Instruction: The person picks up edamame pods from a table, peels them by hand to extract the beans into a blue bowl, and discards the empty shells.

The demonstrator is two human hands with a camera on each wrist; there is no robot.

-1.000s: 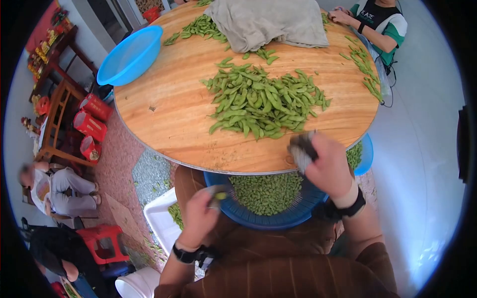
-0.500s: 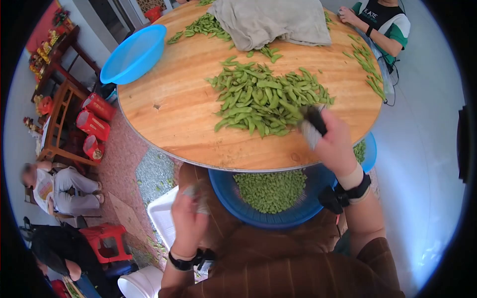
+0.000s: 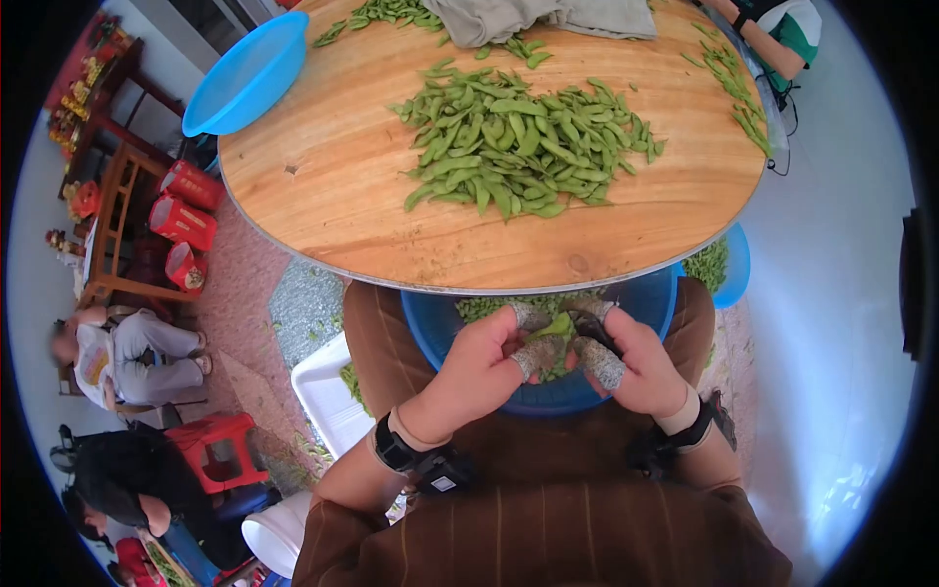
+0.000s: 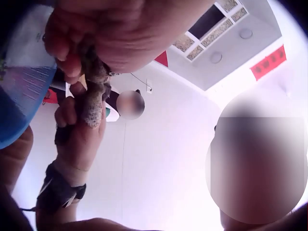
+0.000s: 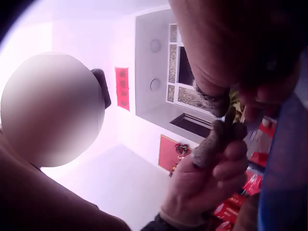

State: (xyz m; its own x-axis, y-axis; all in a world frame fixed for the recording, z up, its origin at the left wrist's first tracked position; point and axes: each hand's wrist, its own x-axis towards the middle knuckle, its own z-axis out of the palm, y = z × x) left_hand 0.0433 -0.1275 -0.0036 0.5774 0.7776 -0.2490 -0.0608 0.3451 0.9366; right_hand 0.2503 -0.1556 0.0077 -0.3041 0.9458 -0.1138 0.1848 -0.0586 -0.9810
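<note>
Over the blue basin my two hands meet in the head view. A green soybean pod is pinched between the wrapped thumb and forefinger of my left hand. My right hand grips the pod's end with its thumb and forefinger. Grey, rough wraps cover the thumbs, and a black piece shows on the right forefinger. Shelled green beans lie in the basin, partly hidden by the hands. In the right wrist view, fingers mostly cover the pod.
A heap of pods lies on the round wooden table, whose edge overhangs the basin. A light-blue basin sits at its left. A white tub stands at lower left, another blue basin at right.
My right hand has come back from the pod heap to the basin. The left hand has moved right to meet it. The head view has tilted down.
</note>
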